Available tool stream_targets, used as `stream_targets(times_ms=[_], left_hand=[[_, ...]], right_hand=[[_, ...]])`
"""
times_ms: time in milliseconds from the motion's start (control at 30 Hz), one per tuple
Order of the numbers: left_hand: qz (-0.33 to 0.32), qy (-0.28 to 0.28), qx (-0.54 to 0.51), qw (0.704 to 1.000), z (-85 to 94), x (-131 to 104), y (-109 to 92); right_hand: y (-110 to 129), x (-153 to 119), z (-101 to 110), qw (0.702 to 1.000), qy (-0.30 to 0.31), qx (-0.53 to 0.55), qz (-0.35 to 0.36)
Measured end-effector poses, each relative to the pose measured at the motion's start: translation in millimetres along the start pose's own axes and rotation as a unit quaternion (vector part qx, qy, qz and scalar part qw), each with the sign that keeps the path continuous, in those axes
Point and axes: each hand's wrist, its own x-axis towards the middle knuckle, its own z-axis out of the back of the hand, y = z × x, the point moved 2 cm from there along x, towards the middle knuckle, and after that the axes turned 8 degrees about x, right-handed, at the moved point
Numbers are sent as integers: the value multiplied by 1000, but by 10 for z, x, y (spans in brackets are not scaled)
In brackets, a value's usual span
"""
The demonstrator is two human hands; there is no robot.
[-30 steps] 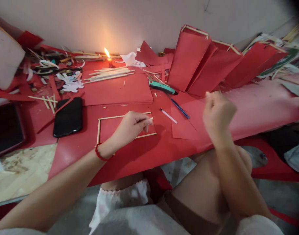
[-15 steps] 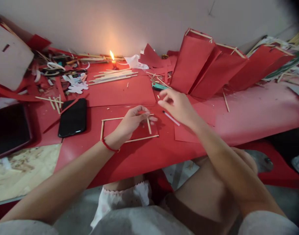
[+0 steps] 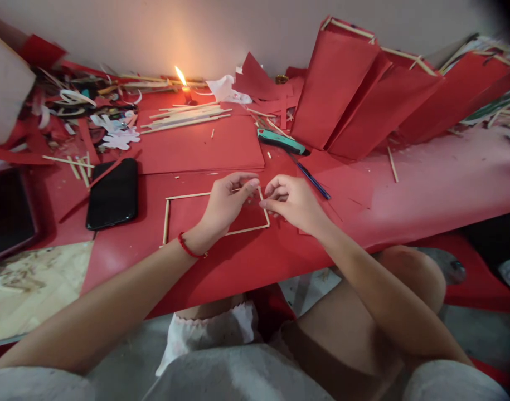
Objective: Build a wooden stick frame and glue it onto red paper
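Thin wooden sticks form a rectangular frame (image 3: pixel 248 230) lying on red paper on the table. A short stick (image 3: pixel 265 214) stands at its right end. My right hand (image 3: pixel 294 203) has thumb and fingers closed at this stick from the right side. My left hand (image 3: pixel 223 206), with a red cord bracelet (image 3: pixel 187 246) on the wrist, reaches over the frame and covers part of its far side. Its thumb and index finger meet near the short stick's upper end; what is between them is hidden. A blue pen (image 3: pixel 315 181) lies beyond my right hand.
A lit candle (image 3: pixel 187 94) burns behind a pile of sticks (image 3: pixel 185 118). A teal cutter (image 3: pixel 282 141) lies past my hands. Tall red paper boxes (image 3: pixel 334 83) stand at the back right. A black phone (image 3: pixel 115 195), paper scraps and a dark tablet (image 3: pixel 8 209) are leftward.
My right hand has moved left and toward me, to the frame's right end. The short stick, earlier tilted in my left fingers, now lines up with that end. The cutter and blue pen are uncovered.
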Motion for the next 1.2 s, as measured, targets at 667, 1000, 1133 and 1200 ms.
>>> stream_targets(times_ms=[667,1000,1133,1200], left_hand=[[-132,95,430,888,167,-95,6],[-123,107,423,891,170,-101,-10],[-128,106,422,891,171,-101,10],[-129,108,419,892,173,-98,23]], right_hand=[[-84,115,-128,959,-76,-271,39],[-95,138,-131,959,-56,-273,52],[-100,123,-107,962,-50,-264,41],[-82,112,-103,959,-48,-279,32]])
